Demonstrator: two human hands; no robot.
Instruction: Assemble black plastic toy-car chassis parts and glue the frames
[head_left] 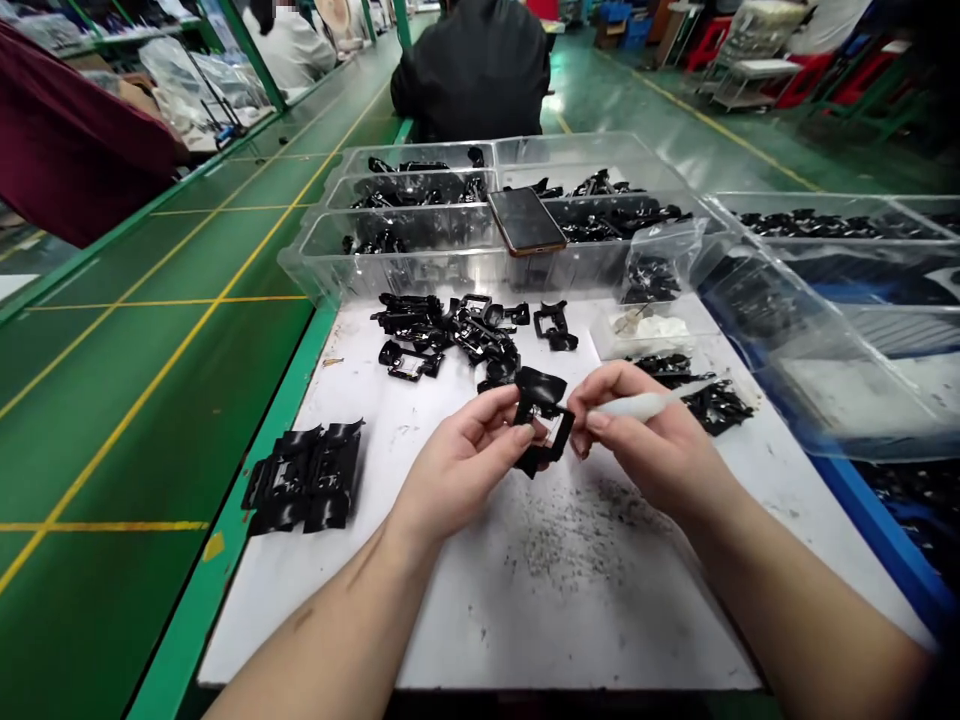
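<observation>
Between thumb and fingers my left hand (pixel 476 450) grips a black plastic frame part (pixel 541 388) with a square opening, held above the white board (pixel 450 610). My right hand (pixel 645 430) is closed around a white, pen-like tool with a tapered end (pixel 641 404). Its fingertips are close to the part's right edge; whether they touch it I cannot tell. Beyond my hands lies a loose pile of similar black parts (pixel 480 335), with one part (pixel 555 326) apart on its right. Several more black parts (pixel 307 475) stand in a tight group left of my left arm.
Clear plastic bins (pixel 420 270) with black parts line the back, a phone (pixel 527 220) resting on their dividers. To the right are a small clear box (pixel 645 333), more black parts (pixel 712 400) and another tray (pixel 862 350). A green conveyor (pixel 150 400) runs left; a person (pixel 472 70) sits ahead.
</observation>
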